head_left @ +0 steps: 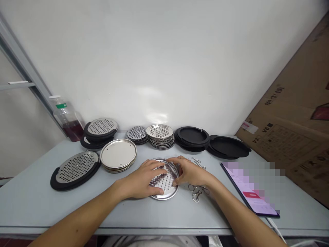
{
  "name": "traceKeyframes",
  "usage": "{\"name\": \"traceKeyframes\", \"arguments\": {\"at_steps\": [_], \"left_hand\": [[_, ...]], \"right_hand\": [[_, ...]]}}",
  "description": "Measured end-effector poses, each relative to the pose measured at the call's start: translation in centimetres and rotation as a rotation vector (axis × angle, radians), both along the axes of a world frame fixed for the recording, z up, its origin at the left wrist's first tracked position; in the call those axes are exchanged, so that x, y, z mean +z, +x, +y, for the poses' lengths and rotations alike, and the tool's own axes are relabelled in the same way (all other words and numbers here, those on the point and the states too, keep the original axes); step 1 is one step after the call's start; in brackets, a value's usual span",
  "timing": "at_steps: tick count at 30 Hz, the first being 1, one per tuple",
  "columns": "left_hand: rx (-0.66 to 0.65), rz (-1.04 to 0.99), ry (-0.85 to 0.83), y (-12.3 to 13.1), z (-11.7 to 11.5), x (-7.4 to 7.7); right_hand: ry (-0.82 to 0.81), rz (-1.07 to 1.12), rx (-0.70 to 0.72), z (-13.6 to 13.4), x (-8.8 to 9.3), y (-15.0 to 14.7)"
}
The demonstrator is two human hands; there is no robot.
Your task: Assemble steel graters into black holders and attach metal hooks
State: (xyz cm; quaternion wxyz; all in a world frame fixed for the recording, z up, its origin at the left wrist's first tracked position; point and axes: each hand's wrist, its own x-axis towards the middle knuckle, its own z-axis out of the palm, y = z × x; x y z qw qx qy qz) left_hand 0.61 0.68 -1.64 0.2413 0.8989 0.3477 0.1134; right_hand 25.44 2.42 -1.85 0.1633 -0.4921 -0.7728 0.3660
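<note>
Table (28,206), left to right: what's on it?

Far back at ten o'clock from the hands, a plastic bottle (67,120) with dark red liquid in its base, by the wall. Nearer, at nine o'clock, a black oval holder (59,181) with a slotted steel grater plate (76,167) set in it.

And behind that?

From eleven to twelve o'clock: a stack of black holders with grater plates (100,130), a pile of plain round steel pans (118,154), then two stacks of perforated steel discs (159,135).

Hands?

Together, both clamped on a perforated steel disc (164,181) lying flat on the table, front and centre. Left hand (140,180) covers its nine o'clock side; right hand (190,171) curls over the rim at two o'clock, fingertips just apart from the left's.

Further right?

Steel wire clips (195,196) just beside the disc at four o'clock, two round black frames (192,136) at one o'clock, a tablet (250,188) with a blurred screen at three, and a leaning cardboard carton (290,103).
</note>
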Motion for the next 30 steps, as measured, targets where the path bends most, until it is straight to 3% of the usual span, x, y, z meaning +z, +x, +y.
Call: {"name": "traceKeyframes", "arguments": {"at_steps": [7, 14, 18, 26, 30], "left_hand": [[-0.008, -0.016, 0.015, 0.1, -0.1, 0.1], [-0.026, -0.076, -0.018, -0.3, -0.1, 0.7], [0.035, -0.162, 0.042, -0.3, 0.3, 0.9], [0.257, -0.13, 0.287, -0.2, 1.7, -1.5], [0.257, -0.058, 0.303, -0.4, 2.0, -2.0]], "right_hand": [[-0.028, -0.009, 0.014, -0.1, 0.1, 0.4], [0.126, 0.016, 0.036, -0.7, 0.2, 0.4], [0.228, -0.04, -0.009, -1.1, 0.0, -0.1], [0.355, -0.075, 0.007, -1.3, -0.9, -1.7], [0.393, -0.12, 0.027, -1.4, -1.3, -2.0]]}}
